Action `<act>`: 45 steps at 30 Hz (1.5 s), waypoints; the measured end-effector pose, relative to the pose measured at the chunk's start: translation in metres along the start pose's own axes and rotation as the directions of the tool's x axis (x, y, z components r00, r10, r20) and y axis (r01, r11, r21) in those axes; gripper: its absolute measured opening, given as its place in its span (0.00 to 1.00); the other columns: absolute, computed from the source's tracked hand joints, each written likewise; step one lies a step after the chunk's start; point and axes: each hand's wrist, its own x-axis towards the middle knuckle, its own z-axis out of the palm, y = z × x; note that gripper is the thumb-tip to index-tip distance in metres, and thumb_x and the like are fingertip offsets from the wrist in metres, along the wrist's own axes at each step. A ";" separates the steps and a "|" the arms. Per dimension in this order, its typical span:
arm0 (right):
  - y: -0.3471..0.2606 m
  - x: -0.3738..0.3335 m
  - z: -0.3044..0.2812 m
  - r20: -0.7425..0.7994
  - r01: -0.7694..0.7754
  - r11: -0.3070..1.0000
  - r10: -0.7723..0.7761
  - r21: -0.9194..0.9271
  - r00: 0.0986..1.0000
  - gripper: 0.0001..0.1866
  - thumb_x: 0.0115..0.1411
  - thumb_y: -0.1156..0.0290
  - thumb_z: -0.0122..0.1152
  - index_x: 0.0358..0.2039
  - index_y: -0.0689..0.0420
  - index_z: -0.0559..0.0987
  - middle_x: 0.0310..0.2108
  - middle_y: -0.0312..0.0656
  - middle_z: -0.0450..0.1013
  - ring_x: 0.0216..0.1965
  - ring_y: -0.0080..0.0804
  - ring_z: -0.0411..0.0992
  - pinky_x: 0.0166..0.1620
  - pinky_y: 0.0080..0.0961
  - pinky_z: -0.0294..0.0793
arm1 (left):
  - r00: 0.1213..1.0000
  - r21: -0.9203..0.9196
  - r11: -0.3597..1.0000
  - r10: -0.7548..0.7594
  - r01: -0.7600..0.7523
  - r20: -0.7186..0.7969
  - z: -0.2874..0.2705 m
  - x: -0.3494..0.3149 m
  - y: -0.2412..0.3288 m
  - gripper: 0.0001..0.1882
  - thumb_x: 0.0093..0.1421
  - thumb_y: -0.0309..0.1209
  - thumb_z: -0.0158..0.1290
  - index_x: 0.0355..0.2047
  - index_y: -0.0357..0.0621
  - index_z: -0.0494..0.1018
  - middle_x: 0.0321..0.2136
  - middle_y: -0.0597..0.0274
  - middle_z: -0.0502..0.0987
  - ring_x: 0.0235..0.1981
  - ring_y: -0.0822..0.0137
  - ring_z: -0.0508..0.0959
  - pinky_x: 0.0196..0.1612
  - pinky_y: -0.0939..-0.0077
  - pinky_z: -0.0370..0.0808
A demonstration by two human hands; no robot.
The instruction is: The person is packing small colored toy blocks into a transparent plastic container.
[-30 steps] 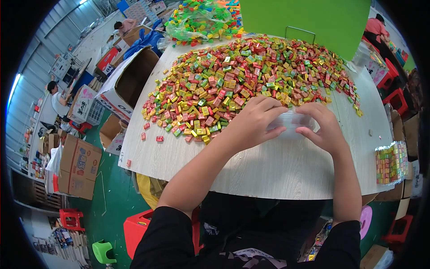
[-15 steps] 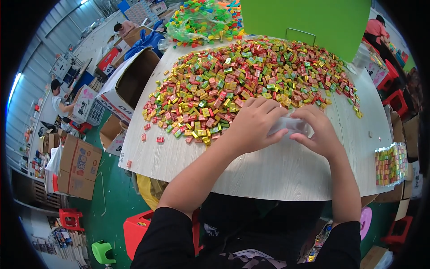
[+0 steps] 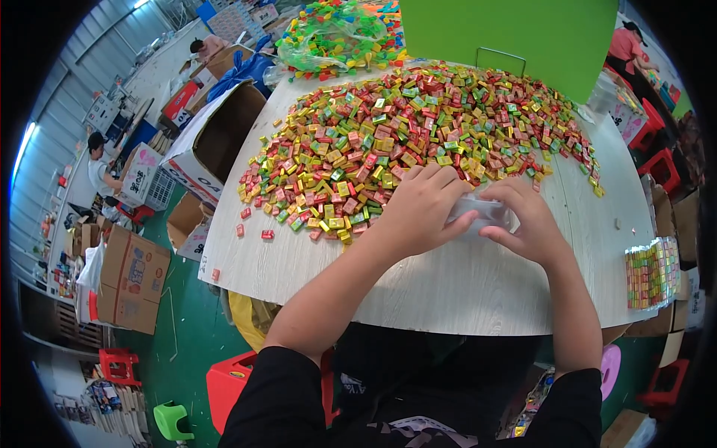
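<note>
At the near edge of a big heap of small wrapped candies (image 3: 418,127) in red, yellow, green and orange, I hold a small clear plastic box (image 3: 487,212) between both hands. My left hand (image 3: 424,209) grips its left side, the thumb along the near face and the fingers bent over the far side by the candies. Around its right side curls my right hand (image 3: 529,222), thumb and forefinger on the box. Much of the box is covered by my fingers, and its contents cannot be made out.
The heap lies on a pale wooden table (image 3: 463,299). A clear pack of stacked candies (image 3: 652,273) stands at its right edge. Behind are a bag of colourful plastic pieces (image 3: 336,37) and a green panel (image 3: 508,45). An open carton (image 3: 213,138) sits left; people work farther off.
Both hands have shifted very slightly, with the right thumb and the clear box a little to the left. The heap looks the same.
</note>
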 end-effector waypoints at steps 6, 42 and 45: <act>0.000 0.000 0.000 0.007 0.000 1.000 0.000 -0.003 1.000 0.25 0.53 0.60 0.76 0.49 0.55 0.78 0.44 0.45 0.76 0.47 0.46 0.74 0.49 0.38 0.75 | 1.000 -0.040 0.999 -0.011 0.011 -0.009 0.001 0.001 0.000 0.16 0.59 0.42 0.62 0.40 0.44 0.77 0.37 0.58 0.75 0.43 0.55 0.75 0.52 0.59 0.69; 0.031 -0.004 0.027 -0.094 0.073 0.991 -0.062 0.108 0.994 0.24 0.51 0.52 0.75 0.43 0.53 0.82 0.42 0.44 0.75 0.49 0.47 0.73 0.48 0.43 0.75 | 0.997 -0.049 0.998 -0.023 0.026 0.067 0.008 0.001 -0.003 0.13 0.63 0.31 0.55 0.43 0.35 0.73 0.37 0.50 0.72 0.43 0.48 0.72 0.49 0.56 0.69; 0.037 -0.003 0.034 -0.145 0.138 0.987 -0.125 0.080 0.981 0.23 0.50 0.50 0.75 0.40 0.52 0.83 0.38 0.42 0.76 0.45 0.47 0.75 0.45 0.43 0.77 | 0.993 0.133 0.986 0.087 -0.097 0.080 0.004 0.003 -0.003 0.20 0.72 0.44 0.55 0.44 0.35 0.78 0.38 0.46 0.77 0.39 0.46 0.77 0.45 0.53 0.73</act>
